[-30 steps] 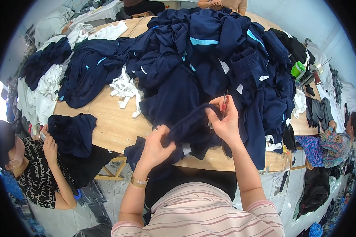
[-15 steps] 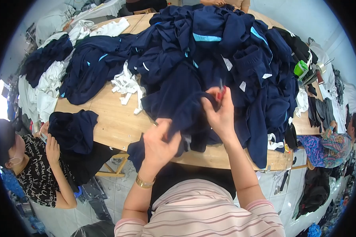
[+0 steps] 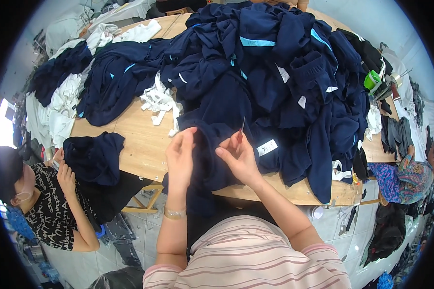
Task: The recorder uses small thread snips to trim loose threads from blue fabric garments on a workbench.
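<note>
A navy garment (image 3: 206,166) hangs between my two hands and over the near table edge. My left hand (image 3: 180,156) is closed at the garment's left edge, fingers pointing up, with the cloth pinched at its fingertips. In my right hand (image 3: 241,158) a small pair of red-handled thread snips (image 3: 240,137) is gripped, its thin blade pointing up and away. That hand's thumb and fingertips come close to the garment's right side. Just right of it, a white label (image 3: 267,147) lies on navy cloth.
A large heap of navy garments (image 3: 275,62) with light-blue trim covers the wooden table (image 3: 135,149). White fabric strips (image 3: 160,100) lie left of it, and a green cup (image 3: 372,80) stands at the right. Co-workers sit at left, one holding navy cloth (image 3: 94,156), and at right.
My left hand has risen and turned upright along the cloth. My right hand has come down and left, still with the snips. The garment now hangs lower, and a white label shows beside it.
</note>
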The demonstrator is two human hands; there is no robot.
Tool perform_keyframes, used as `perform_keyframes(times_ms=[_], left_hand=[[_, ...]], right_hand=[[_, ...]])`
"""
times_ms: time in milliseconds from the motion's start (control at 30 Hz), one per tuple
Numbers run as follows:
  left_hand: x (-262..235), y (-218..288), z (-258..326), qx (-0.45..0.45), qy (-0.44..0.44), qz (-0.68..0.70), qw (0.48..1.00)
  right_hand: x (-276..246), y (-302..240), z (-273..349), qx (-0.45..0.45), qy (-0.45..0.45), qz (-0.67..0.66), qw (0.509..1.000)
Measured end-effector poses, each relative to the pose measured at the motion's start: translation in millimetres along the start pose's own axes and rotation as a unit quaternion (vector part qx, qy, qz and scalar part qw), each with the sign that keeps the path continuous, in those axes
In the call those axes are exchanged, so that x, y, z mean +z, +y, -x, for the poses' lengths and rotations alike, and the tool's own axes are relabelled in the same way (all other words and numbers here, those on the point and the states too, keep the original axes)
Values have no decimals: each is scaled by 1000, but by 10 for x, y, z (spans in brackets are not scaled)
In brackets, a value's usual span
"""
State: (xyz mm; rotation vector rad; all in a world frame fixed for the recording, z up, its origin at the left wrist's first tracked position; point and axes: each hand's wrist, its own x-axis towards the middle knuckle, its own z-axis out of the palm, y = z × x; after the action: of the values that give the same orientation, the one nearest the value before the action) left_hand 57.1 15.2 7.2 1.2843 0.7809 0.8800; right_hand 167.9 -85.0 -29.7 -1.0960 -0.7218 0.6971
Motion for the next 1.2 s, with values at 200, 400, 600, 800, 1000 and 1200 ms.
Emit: perform_keyframes(times_ms=[200,400,600,800,1000,1200], left_hand=[[42,-192,526,50,-14,-156,986],[-9,-179,511,8,-136,-340,931],[-72,-232,292,-188,-73,220,954],[-190,-128,119,-229,-66,397,887],[-239,-259,132,-142,-166,399,891],[-64,-318,277,-147,-111,292,939]], right_hand=[[-13,6,-64,36,63,-83,994],[49,-64,-172,50,73,-70,994],[-7,-115,-193,-46,23,113,992],[-7,75,78,-37,-29,77,996],[22,208,14,-6,13,19,1000],[38,239,-12,11,62,23,998]])
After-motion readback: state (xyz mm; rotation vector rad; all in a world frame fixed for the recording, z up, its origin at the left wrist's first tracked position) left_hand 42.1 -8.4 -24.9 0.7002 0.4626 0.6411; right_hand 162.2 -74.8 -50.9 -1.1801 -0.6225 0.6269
